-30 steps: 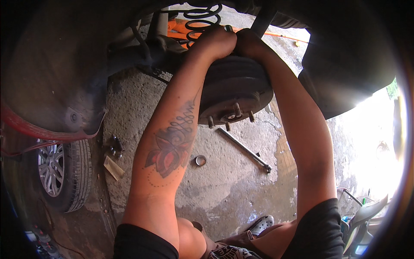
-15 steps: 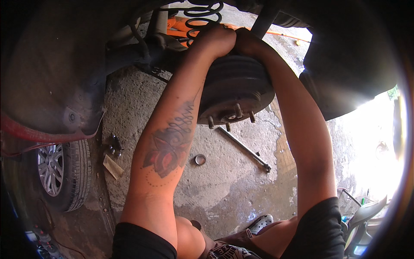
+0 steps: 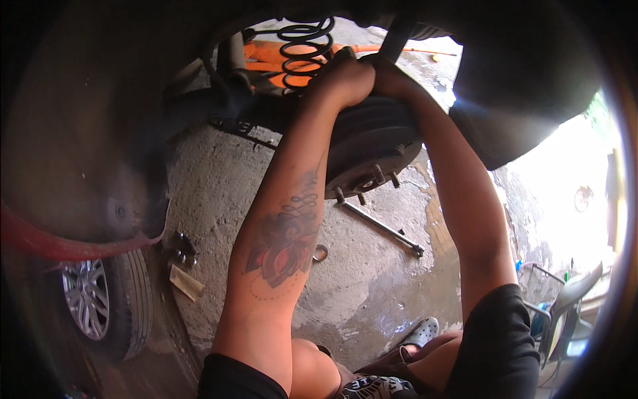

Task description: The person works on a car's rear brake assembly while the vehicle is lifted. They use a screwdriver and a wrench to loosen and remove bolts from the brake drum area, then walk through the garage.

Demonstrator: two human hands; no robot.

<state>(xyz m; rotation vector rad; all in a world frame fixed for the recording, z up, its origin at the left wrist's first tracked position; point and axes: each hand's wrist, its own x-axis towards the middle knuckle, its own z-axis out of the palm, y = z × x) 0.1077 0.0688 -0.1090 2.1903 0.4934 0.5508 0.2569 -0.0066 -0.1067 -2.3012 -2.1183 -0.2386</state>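
Observation:
Both arms reach up under the car to the far side of a dark brake drum (image 3: 372,143) with several wheel studs on its face. My left hand (image 3: 349,78) is closed in a fist above the drum, beside the black coil spring (image 3: 307,50). Something dark pokes out above its knuckles; I cannot make out what it grips. Close against it on the right, my right hand (image 3: 391,76) is curled in shadow next to the dark shock absorber (image 3: 399,40). Its fingertips are hidden, as is whatever lies between the hands.
An orange floor jack (image 3: 262,56) sits behind the spring. On the concrete lie a long metal bar (image 3: 382,227), a small round cap (image 3: 321,253), several wheel nuts (image 3: 185,249) and a cardboard piece (image 3: 187,282). A wheel (image 3: 109,302) is at left; a grey chair (image 3: 565,309) at right.
The view has shifted and tilted a little. My left wrist has turned slightly, and the dark thing above its knuckles shows more clearly. Both hands remain together behind the drum.

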